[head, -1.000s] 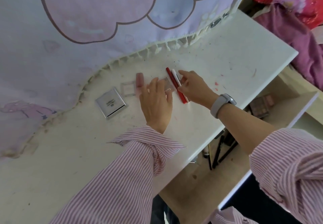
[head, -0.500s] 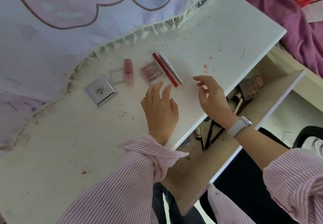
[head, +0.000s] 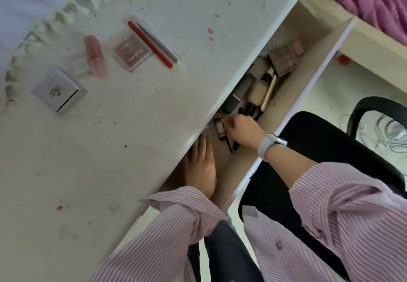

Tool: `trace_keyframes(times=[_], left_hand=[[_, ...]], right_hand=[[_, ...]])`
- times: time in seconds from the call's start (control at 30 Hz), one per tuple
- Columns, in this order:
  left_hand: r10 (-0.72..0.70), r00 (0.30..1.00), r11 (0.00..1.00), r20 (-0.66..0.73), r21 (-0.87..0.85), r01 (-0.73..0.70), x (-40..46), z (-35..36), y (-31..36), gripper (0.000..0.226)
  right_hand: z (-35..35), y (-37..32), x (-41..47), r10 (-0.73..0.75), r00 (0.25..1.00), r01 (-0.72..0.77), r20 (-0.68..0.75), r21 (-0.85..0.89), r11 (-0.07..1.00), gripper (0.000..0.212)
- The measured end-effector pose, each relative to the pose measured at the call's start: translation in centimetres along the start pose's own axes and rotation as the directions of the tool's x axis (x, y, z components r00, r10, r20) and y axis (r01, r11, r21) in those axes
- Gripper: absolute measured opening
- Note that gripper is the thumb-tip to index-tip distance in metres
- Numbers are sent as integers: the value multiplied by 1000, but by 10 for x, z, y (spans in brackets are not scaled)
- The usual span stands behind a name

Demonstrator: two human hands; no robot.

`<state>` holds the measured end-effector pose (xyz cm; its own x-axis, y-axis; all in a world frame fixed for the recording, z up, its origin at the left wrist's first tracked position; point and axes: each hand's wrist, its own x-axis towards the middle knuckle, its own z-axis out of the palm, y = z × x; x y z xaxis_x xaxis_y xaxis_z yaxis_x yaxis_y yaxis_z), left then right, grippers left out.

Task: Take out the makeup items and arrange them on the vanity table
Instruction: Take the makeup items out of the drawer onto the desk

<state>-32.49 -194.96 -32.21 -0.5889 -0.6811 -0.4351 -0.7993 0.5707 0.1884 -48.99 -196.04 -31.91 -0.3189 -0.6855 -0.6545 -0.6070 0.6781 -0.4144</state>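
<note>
— Gold-tipped, that thin stick (head: 221, 117) at the right hand (head: 241, 130), mid-frame inside the open drawer (head: 308, 65)?
— It looks so. The fingers curl toward it, seemingly pinching it, though blur hides the contact. Its long axis runs roughly up-down in the picture, beside the dark tubes (head: 222, 129).
— And the left hand (head: 201, 167)?
— Lower, fingers straight and together, reaching under the vanity table (head: 132, 138) edge, holding nothing I can see.
— So which hand is nearer?
— The right, by my judgement. Laid-out items sit upper left: silver compact (head: 58, 91), pink tube (head: 95, 56), blush palette (head: 132, 52), red pencil (head: 150, 45), white pencil (head: 158, 40).
</note>
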Motion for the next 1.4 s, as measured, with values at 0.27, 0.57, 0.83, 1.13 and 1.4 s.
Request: trace_keyframes(times=[0.27, 0.57, 0.83, 1.13, 1.4], left_hand=[[172, 978, 982, -118, 93, -162, -10, 22, 2, 44], [-19, 1000, 993, -12, 115, 21, 7, 26, -1, 59], [-19, 999, 1000, -38, 9, 19, 2, 31, -3, 58], [119, 987, 975, -109, -173, -137, -11, 18, -4, 36], [248, 887, 896, -390, -256, -363, -23, -28, 9, 30]], right_hand=[[22, -1, 18, 103, 993, -106, -62, -34, 994, 28], [34, 6, 21, 184, 981, -186, -61, -24, 982, 28], [44, 2, 21, 262, 948, -256, -181, 57, 965, 19], [26, 5, 12, 158, 987, -159, 23, 216, 963, 13], [-35, 11, -24, 19, 986, 55, -164, 433, 900, 25]])
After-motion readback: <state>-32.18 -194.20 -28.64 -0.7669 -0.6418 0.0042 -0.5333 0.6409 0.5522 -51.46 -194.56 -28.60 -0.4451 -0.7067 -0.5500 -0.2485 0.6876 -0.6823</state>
